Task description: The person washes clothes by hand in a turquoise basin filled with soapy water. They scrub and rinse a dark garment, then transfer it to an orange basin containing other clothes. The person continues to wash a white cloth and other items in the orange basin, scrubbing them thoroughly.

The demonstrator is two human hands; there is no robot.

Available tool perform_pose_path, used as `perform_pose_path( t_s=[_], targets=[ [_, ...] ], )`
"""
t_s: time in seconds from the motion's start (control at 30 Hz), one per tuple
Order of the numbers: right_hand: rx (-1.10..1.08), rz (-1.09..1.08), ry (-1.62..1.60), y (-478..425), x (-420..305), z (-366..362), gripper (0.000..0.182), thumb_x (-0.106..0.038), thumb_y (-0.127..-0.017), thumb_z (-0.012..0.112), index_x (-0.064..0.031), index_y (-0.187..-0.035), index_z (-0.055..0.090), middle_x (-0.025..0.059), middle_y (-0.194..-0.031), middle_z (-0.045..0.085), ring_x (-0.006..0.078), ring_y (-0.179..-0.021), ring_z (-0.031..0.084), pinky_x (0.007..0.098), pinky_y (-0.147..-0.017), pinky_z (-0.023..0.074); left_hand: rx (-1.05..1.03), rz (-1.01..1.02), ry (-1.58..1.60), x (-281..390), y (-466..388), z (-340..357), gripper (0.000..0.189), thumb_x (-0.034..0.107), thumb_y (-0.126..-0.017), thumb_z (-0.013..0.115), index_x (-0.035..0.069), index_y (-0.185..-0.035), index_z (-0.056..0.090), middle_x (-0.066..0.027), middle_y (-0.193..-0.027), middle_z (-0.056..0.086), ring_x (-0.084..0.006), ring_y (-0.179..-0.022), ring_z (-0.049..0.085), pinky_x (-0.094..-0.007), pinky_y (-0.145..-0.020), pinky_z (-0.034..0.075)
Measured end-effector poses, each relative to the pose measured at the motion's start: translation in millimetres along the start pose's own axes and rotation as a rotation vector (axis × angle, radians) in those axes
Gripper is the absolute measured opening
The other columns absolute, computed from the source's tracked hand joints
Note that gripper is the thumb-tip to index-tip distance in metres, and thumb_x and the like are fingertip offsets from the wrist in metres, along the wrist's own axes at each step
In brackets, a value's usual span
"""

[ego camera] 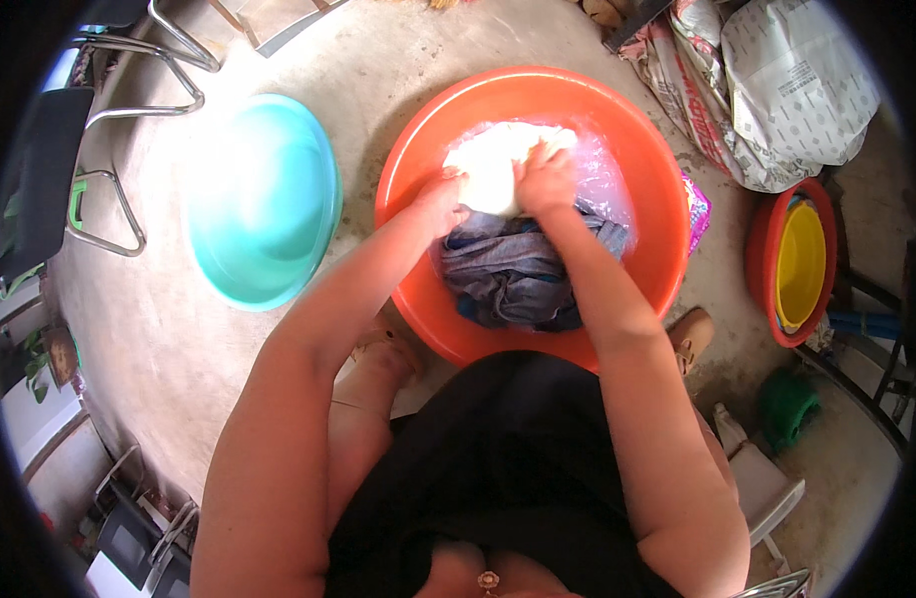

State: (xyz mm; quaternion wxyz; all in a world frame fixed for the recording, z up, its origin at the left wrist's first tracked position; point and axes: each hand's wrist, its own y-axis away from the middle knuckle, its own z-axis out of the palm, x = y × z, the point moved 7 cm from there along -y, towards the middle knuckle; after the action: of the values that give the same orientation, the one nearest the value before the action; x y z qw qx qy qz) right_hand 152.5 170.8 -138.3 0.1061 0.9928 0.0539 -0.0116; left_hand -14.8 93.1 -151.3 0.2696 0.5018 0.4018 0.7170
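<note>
A large orange plastic basin stands on the floor before me, with cloudy wash water inside. A white cloth, washed out by glare, lies in its far part. My left hand grips the cloth's left edge, the fingertips partly lost in the brightness. On the right side of the cloth my right hand has hold of it, slightly blurred, with the fingers bent. Dark grey-blue wet clothes are heaped in the near half of the basin, below both hands.
A turquoise basin stands at the left on the concrete floor. Behind the orange basin's right rim is a purple packet. Further right are a red basin with a yellow one in it, and white printed sacks. Metal-legged chairs stand left.
</note>
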Motion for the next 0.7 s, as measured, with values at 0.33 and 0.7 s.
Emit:
perform_pose_path(
  t_s=[0.33,0.7],
  targets=[
    [0.077,0.039,-0.196,8.8,5.2,-12.3,0.063,-0.05,-0.086,0.06,-0.0134,-0.135,0.045,0.0349,-0.141,0.034,0.0475,-0.117,0.051,0.0485,-0.093,0.0475,-0.149,-0.171,0.209,-5.2,2.3,34.3,0.034,0.038,-0.101,0.042,0.018,-0.128,0.05,-0.0111,-0.121,0.059,-0.0315,-0.116,0.055,-0.054,-0.096,0.046],
    [0.162,-0.109,-0.937,82.1,-73.5,-137.3,0.035,-0.039,-0.095,0.053,-0.0061,-0.097,0.066,0.0218,-0.083,0.067,0.0414,-0.08,0.065,0.0445,-0.073,0.0517,-0.652,0.077,0.352,24.7,-12.3,63.0,0.025,0.033,-0.096,0.045,0.015,-0.093,0.061,-0.0032,-0.083,0.064,-0.0195,-0.076,0.062,-0.0368,-0.072,0.053]
  ],
)
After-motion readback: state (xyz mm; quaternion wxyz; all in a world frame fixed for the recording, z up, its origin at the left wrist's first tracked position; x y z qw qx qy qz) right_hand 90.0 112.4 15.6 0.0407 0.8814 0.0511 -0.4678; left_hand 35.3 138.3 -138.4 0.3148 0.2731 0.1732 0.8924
